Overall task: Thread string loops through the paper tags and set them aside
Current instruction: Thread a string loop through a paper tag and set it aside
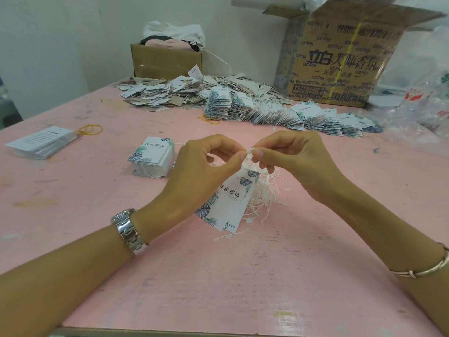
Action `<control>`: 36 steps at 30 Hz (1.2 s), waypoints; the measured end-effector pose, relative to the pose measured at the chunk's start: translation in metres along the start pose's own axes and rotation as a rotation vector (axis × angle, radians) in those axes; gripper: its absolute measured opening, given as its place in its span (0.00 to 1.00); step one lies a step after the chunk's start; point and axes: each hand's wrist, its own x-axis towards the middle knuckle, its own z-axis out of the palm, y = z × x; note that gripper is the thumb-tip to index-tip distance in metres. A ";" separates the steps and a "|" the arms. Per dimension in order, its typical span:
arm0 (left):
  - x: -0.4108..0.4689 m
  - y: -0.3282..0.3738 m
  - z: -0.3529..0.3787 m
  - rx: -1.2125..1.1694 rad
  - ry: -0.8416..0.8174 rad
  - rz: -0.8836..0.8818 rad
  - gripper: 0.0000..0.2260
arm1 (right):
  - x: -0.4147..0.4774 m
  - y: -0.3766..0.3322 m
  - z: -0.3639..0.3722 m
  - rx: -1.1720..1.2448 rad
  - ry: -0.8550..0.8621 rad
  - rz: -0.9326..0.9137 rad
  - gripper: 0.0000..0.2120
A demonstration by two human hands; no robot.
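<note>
Centre of frame: the thumb and forefinger of the left hand [204, 164] and of the right hand [291, 161] are closed tip to tip, and both pinch the white end of a string loop [250, 151]. The remaining fingers of both hands are curled.

Directly below the pinch point, the paper tags [226, 200] with a leaf print hang tilted, lower end toward the lower left. A loose bundle of white strings [266, 190] lies just beside them on the right, on the pink table [218, 288].

A metal watch [130, 229] is on the left wrist and a thin bangle [427, 271] on the right forearm.

- Left of the hands: a stack of unthreaded tags [153, 156].
- Far left: a stack of white cards [41, 142] beside yellow rubber bands [91, 129].
- Upper centre to right: a row of threaded tags [291, 113], with a loose tag pile [170, 91] behind it.
- Top of frame: a small cardboard box [167, 59] and a large printed carton [340, 57].
</note>
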 end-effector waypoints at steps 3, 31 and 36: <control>-0.001 0.001 0.000 -0.004 -0.002 -0.007 0.04 | 0.000 0.000 0.001 -0.011 -0.004 0.001 0.08; -0.003 0.001 -0.002 0.140 -0.107 0.085 0.03 | -0.006 -0.002 0.009 0.011 -0.055 0.044 0.01; -0.003 0.002 -0.004 0.162 -0.102 0.099 0.03 | -0.007 -0.003 0.012 0.003 -0.051 0.035 0.02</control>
